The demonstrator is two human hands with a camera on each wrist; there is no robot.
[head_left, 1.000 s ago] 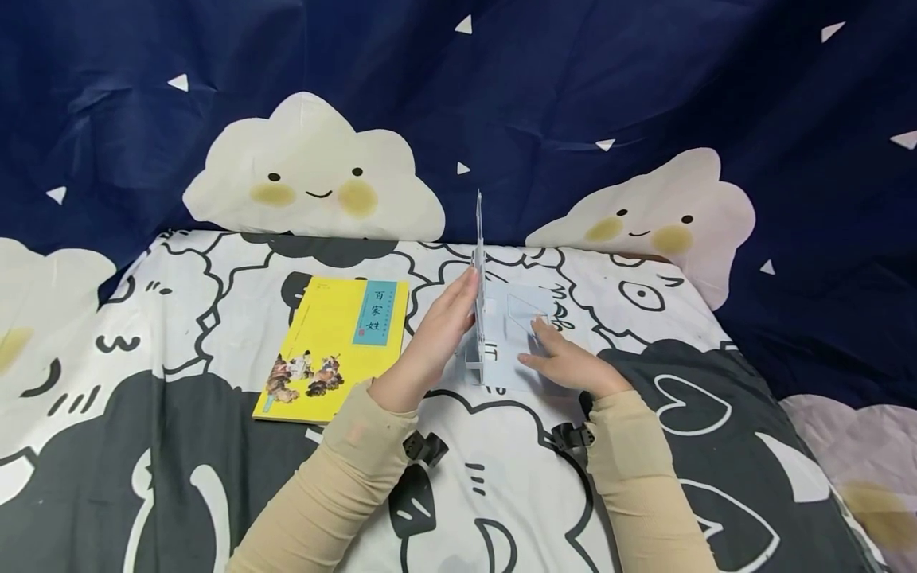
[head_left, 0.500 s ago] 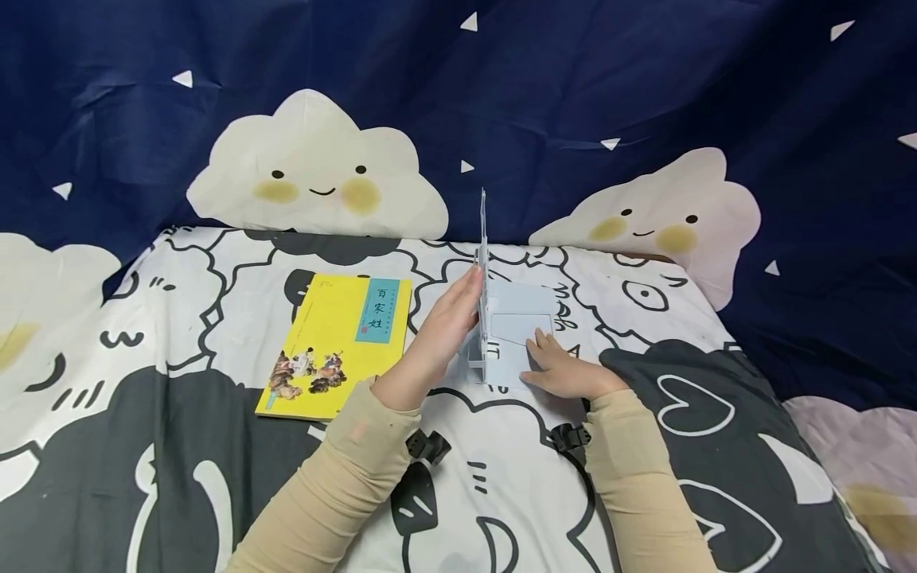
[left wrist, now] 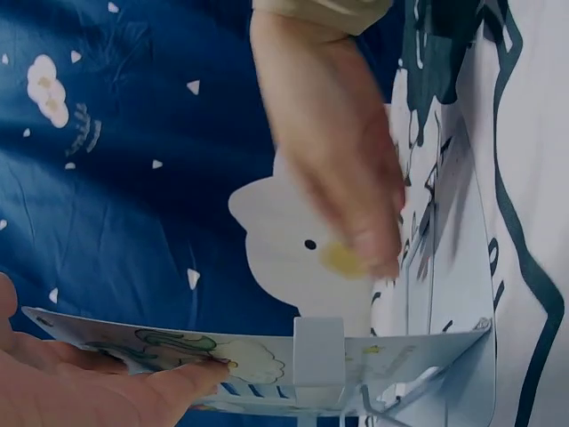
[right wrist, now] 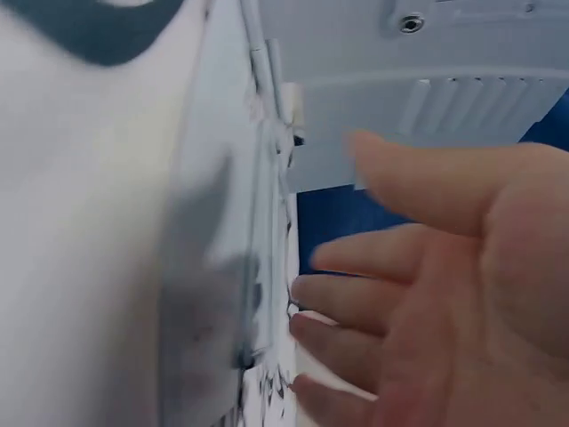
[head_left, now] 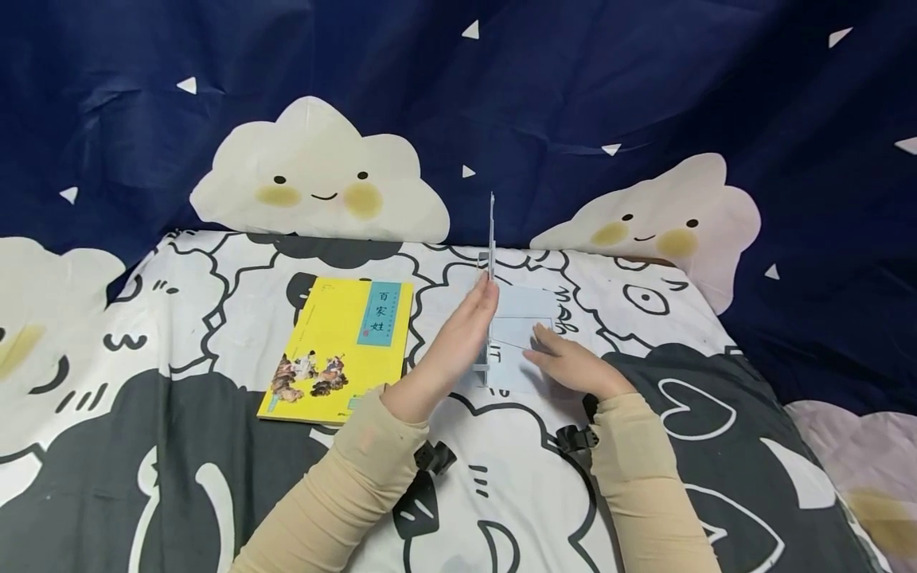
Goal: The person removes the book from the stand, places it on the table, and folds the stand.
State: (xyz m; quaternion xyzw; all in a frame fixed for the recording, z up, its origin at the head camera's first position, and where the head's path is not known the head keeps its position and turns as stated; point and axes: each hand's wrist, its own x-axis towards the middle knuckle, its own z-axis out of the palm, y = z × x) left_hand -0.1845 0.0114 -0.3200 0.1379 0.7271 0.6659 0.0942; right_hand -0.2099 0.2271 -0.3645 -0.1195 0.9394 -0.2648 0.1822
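Note:
A pale blue book stand stands edge-on in the head view, its back panel [head_left: 492, 227] upright and its base plate [head_left: 519, 301] flat on the sheet. A thin wire frame [left wrist: 433, 240] lies over the base. My left hand [head_left: 454, 338] rests with extended fingers against the panel's left side, which the left wrist view shows as a printed face [left wrist: 253, 360] with a white clip [left wrist: 318, 351]. Over the base's right part hovers my right hand [head_left: 573, 364], fingers loosely spread and holding nothing. The right wrist view shows it apart from the plain panel [right wrist: 356, 116].
To the left a yellow book [head_left: 333, 318] lies face up on the cartoon-patterned sheet [head_left: 501, 454]. Behind the bed surface hangs a dark blue curtain [head_left: 501, 87] printed with clouds. Each wrist carries a small black camera [head_left: 435, 458].
The wire frame over the base has swung down and now lies lower. My right hand has lifted slightly from it. The left hand and the panel have shifted a little to the right.

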